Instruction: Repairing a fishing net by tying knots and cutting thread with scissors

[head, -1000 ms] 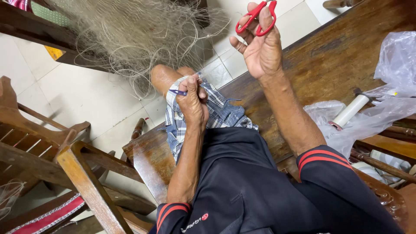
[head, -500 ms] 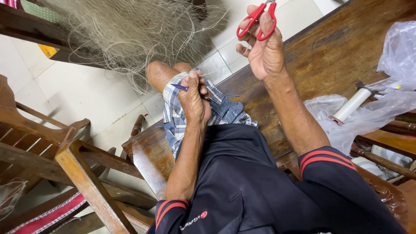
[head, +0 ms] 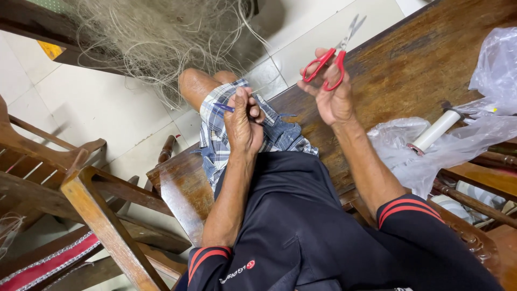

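My left hand (head: 243,121) rests over my raised knee, fingers pinched on a thin blue netting needle (head: 225,108) and a strand of pale line. That line runs up to a tangled grey fishing net (head: 161,37) hanging at the top of the view. My right hand (head: 333,97) is held up over the wooden bench, with its fingers through the red handles of a pair of scissors (head: 333,56). The scissor blades point up and to the right, slightly apart. My checked shorts (head: 221,145) lie under the left hand.
A dark wooden bench (head: 431,59) runs along the right. On it lie crumpled clear plastic bags (head: 484,129) and a white spool (head: 437,130). A wooden chair frame (head: 81,188) stands at the left over a pale tiled floor (head: 81,108).
The view has shifted downward, so the scissors' blades now show. My right hand with the scissors sits lower in the picture. My left hand stays pinched at the knee.
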